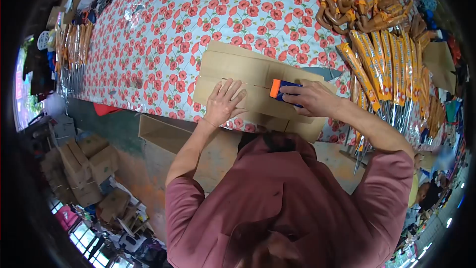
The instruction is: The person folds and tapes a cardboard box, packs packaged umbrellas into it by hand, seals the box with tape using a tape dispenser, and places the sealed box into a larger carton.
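A flattened brown cardboard sheet (248,72) lies on the table with the flowered cloth, near its front edge. My left hand (224,103) rests on the left part of the cardboard, palm down and fingers spread, holding nothing. In my right hand (312,98) is a tape dispenser (275,89) with an orange end and a dark blue body, held on the right part of the cardboard. The fingers wrap over its blue side. A cardboard flap (307,128) reaches toward my body.
Orange-wrapped packages with metal rods (386,67) lie at the right, below brown curved handles (339,17). More wrapped items (74,44) stand at the far left. An open wooden box (163,131) is under the front edge, with cardboard boxes (87,166) on the floor.
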`<action>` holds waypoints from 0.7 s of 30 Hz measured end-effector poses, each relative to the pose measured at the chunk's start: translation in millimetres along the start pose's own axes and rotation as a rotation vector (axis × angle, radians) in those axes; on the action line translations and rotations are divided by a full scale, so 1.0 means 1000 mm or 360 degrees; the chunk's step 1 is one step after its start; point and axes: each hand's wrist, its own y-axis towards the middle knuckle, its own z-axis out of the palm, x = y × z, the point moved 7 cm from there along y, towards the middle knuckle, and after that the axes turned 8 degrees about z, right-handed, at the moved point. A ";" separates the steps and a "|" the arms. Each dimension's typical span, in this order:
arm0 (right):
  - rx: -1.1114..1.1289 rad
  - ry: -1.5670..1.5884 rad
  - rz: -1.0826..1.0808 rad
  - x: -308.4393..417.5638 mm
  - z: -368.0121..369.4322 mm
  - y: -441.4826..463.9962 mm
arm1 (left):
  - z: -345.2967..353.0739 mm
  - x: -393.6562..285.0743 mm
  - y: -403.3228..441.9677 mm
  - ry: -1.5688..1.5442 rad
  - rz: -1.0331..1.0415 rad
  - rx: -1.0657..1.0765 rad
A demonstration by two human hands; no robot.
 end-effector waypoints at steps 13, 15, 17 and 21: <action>-0.0226 -0.0080 0.0016 -0.018 0.011 -0.050 | 0.046 -0.030 0.038 -0.0104 0.0520 0.0451; -0.0110 -0.0101 0.0086 -0.030 0.004 -0.093 | 0.047 -0.027 0.041 -0.0053 0.0507 0.0450; 0.0041 -0.0087 0.0221 -0.044 -0.004 -0.138 | 0.047 -0.026 0.041 -0.0028 0.0493 0.0467; -0.0110 -0.0254 0.0226 -0.062 0.016 -0.188 | 0.041 -0.043 0.054 0.0117 0.0433 0.0695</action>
